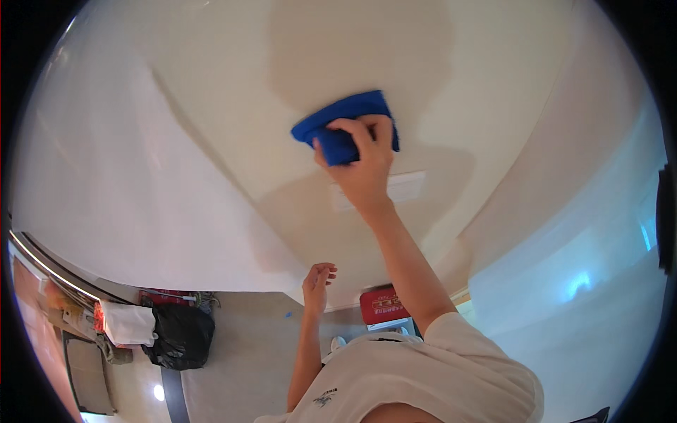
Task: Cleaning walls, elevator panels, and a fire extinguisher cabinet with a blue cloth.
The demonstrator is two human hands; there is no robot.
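Note:
My right hand [367,158] presses a folded blue cloth [338,113] against a cream wall [222,95]. Its thumb and fingers are bent around the cloth's lower part, while the upper part spreads out above the fingers. Behind the wrist, a white wall plate [406,186] is partly hidden. Lower down, my left hand [319,280] is raised near the wall's lower part, fingers loosely curled and nothing visible in it.
A white wall surface [132,201] adjoins on the left, a glossy one [571,296] on the right. Below are a red box bearing writing [383,305], a black plastic bag [182,338], a white bag [129,323] and a grey floor [248,349].

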